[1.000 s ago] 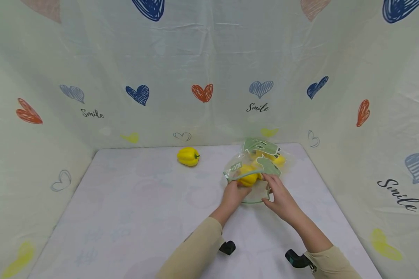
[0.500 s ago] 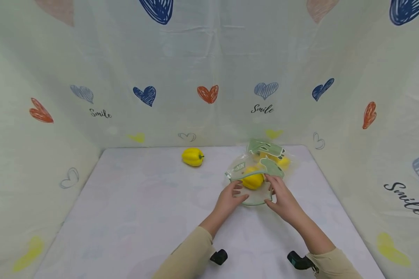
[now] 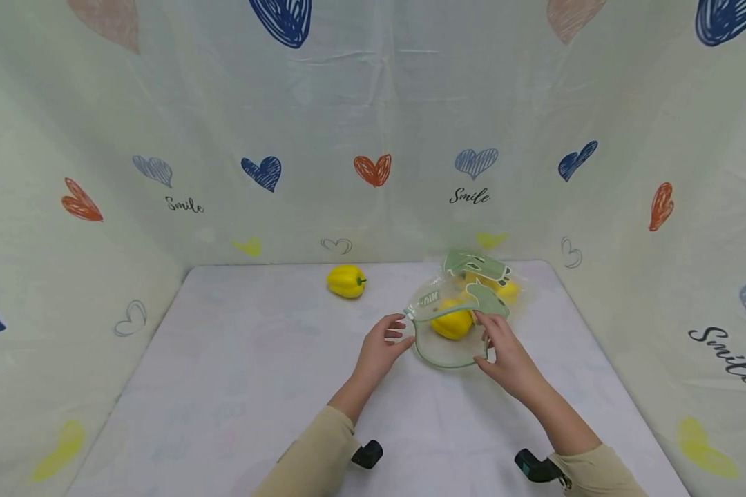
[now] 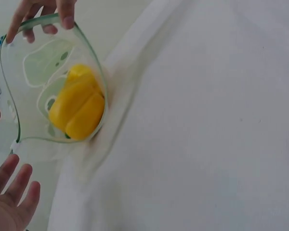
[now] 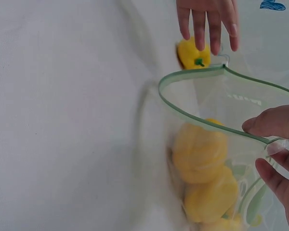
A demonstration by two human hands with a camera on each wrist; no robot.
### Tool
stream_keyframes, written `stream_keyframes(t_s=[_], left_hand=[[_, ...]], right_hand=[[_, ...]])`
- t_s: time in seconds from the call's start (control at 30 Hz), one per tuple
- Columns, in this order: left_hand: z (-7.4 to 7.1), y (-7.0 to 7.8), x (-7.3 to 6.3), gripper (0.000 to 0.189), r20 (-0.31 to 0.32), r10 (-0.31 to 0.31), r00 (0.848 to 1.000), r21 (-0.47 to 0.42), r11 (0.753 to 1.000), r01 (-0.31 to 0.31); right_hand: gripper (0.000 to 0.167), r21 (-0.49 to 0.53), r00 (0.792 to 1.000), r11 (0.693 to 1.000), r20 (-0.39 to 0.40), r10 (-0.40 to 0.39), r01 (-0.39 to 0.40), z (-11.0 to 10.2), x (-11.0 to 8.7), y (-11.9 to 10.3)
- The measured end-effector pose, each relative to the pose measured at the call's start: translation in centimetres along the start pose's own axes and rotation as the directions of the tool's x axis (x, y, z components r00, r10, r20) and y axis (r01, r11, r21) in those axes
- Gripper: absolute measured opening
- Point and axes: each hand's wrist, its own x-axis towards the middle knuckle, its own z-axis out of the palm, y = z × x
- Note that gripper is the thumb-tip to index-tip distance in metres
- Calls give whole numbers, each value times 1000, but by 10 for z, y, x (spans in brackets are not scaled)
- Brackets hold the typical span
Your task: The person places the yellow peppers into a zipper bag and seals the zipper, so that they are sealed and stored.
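A clear zip bag (image 3: pixel 488 301) with green prints and a green rim lies on the table, its mouth spread towards me. Several yellow bell peppers (image 5: pixel 200 153) show through its side, one of them (image 3: pixel 452 323) just inside the mouth. My right hand (image 3: pixel 505 352) holds the right end of the rim, thumb and fingertips at the edge. Off the left corner of the mouth, my left hand (image 3: pixel 378 348) hovers with fingers extended and nothing in them; the left wrist view shows this hand (image 4: pixel 12 197) apart from the rim. Another yellow bell pepper (image 3: pixel 346 281) lies outside the bag.
The white table (image 3: pixel 255 386) meets a pale curtain (image 3: pixel 323 96) printed with hearts at its back and sides. The loose pepper sits near the back edge, left of the bag. Black wrist cameras (image 3: pixel 368 454) hang at both sleeves.
My left hand has come out of the bag's mouth and moved left, its fingers opening off the pepper now inside. The right hand stays at the rim. The head view has shifted slightly.
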Motion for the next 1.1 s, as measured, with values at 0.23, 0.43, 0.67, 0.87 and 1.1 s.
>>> stream_keyframes(t_s=[0.23,0.43,0.67,0.87,1.1], left_hand=[[-29,-11,13,51,-112,-11,994,35,999,15],[-50,-21,26,57,-156,-13,988,100,995,29],[-64,-34,44,62,-199,-15,980,209,976,57],[-72,-45,61,66,-244,-5,970,316,945,84],[-77,-50,76,73,-293,-55,955,365,916,164]], right_hand=[[86,-15,1000,1000,-5,18,-18,0,-1,0],[85,-6,1000,1000,-23,11,-11,1,-3,1],[85,-30,999,1000,-37,9,-10,1,-4,0],[87,-58,999,998,-54,7,-11,-1,-6,-1],[87,-80,998,997,-62,-1,-4,-8,-7,-1]])
